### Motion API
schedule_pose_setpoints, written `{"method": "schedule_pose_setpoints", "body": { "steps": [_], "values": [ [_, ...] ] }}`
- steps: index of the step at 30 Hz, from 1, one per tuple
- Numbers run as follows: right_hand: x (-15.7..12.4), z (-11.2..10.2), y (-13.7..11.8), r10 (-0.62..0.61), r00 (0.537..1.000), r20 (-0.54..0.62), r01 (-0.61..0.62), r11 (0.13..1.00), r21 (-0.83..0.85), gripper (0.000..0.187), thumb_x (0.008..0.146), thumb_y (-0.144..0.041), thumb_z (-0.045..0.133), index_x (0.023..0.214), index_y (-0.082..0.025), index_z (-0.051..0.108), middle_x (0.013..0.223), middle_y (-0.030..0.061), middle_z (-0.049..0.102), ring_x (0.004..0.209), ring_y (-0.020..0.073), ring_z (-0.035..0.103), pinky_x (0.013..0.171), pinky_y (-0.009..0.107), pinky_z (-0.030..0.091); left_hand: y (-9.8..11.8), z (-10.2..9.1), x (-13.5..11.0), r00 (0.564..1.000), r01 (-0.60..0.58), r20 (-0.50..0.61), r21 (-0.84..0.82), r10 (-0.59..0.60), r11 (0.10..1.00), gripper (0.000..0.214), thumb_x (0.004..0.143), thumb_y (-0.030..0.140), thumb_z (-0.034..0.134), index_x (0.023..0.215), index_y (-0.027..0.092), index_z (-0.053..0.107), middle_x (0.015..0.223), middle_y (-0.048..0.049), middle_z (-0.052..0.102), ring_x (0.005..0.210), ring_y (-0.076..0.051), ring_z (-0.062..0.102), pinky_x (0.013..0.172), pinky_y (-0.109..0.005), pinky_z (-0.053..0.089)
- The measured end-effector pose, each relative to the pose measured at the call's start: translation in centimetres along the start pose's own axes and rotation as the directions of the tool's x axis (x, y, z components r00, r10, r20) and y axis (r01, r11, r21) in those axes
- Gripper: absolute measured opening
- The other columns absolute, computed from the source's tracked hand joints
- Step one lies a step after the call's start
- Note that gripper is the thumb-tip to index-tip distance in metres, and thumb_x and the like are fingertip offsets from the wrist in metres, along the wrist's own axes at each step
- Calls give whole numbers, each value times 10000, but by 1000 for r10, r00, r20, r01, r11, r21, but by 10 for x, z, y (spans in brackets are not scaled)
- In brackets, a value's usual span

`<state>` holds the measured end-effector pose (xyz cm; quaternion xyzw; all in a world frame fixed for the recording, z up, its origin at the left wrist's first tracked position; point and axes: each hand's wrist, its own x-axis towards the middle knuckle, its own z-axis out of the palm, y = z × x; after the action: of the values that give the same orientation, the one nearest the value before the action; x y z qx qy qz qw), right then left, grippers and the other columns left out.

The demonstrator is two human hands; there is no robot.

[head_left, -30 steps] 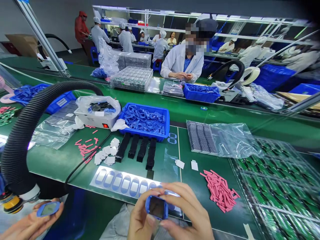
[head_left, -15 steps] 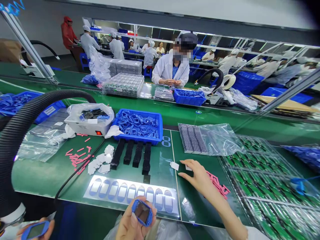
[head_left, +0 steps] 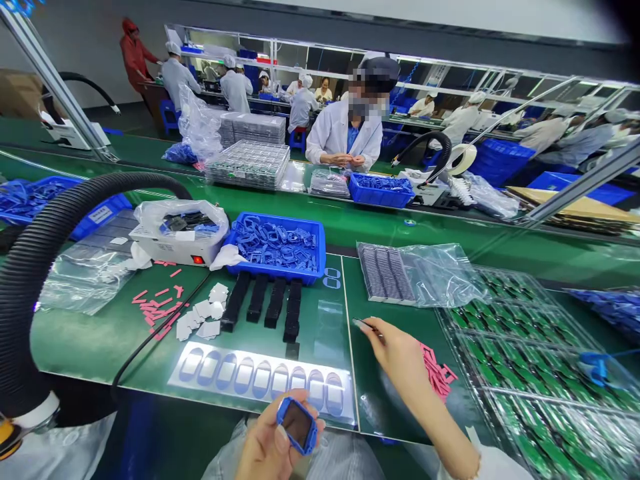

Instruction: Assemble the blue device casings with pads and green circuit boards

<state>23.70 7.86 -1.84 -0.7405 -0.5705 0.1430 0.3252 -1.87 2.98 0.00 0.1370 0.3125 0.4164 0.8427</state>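
Left hand [head_left: 267, 443] closed round blue-framed display module [head_left: 299, 425], held just off surface edge, screen up. Right hand [head_left: 400, 353] pinching slim metal tweezers [head_left: 361, 324], tips over green surface [head_left: 373, 393], near pink foam strips [head_left: 437, 373]. Blue tray [head_left: 321, 250] of loose frames further forward.

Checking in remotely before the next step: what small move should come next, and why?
Probably bring the thin piece pinched in your right hand over to the blue frame held in your left hand, since the frame's dark face is turned up and uncovered.
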Motion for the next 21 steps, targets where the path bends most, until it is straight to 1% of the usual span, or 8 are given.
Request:
{"method": "schedule_pose_setpoints", "body": {
  "steps": [3,6,8,10,12,15,18,21],
  "values": [
    [-14,-13,-18,19,1000,22,-21,993,115,403,838,-555,501,906,-198,677,944,133,749,821,290,718,741,411,555,-3,5,4,998,-62,3,154,62,986,404,622,509,781,916,231,776,936,-100,765,939,-254,689,874,-349,524],
    [-32,-18,-46,10,972,233,-106,910,400,359,836,-550,556,924,-207,620,759,58,755,663,205,727,622,305,584,-1,20,5,986,-166,29,326,166,931,448,587,590,765,840,221,785,1230,-145,673,1246,-338,510,1064,-428,368],
    [-44,-17,-64,-14,910,415,-288,697,656,327,792,-505,656,904,-219,543,640,-1,724,559,155,698,539,239,556,0,30,5,983,-179,87,325,159,929,455,565,608,769,797,217,785,1348,-143,587,1316,-359,421,1106,-441,287],
    [-54,-15,-79,-78,830,552,-468,442,765,358,751,-455,728,864,-226,478,581,-38,698,491,112,661,489,184,509,1,39,4,979,-163,159,248,126,955,451,559,617,768,771,219,779,1273,-134,623,1191,-336,527,1025,-412,367],
    [-60,-14,-87,-120,772,625,-560,336,757,378,743,-438,746,838,-225,449,557,-51,685,469,91,644,472,154,477,1,45,1,971,-155,205,167,120,974,448,559,617,768,748,212,772,1077,-103,676,940,-247,617,868,-341,448],
    [-63,-19,-90,-104,791,603,-518,411,750,341,779,-445,710,824,-228,451,563,-51,667,491,99,648,492,173,493,2,47,-5,977,-112,189,91,94,990,430,584,592,766,749,195,762,931,-74,673,810,-197,613,778,-301,465],
    [-60,-32,-88,-154,948,279,-80,733,676,242,788,-399,709,843,-237,538,687,-20,681,570,107,648,521,190,512,5,45,-10,990,-47,138,58,39,997,420,622,588,739,792,204,762,1000,-94,685,970,-272,628,928,-376,443],
    [-57,-44,-90,-420,906,62,370,854,365,383,757,-403,740,1082,-261,594,1006,54,715,864,176,688,662,233,566,7,44,-15,993,15,119,50,-21,999,416,624,584,738,836,228,766,984,-85,702,1049,-299,614,1009,-425,396]
  ]
}}
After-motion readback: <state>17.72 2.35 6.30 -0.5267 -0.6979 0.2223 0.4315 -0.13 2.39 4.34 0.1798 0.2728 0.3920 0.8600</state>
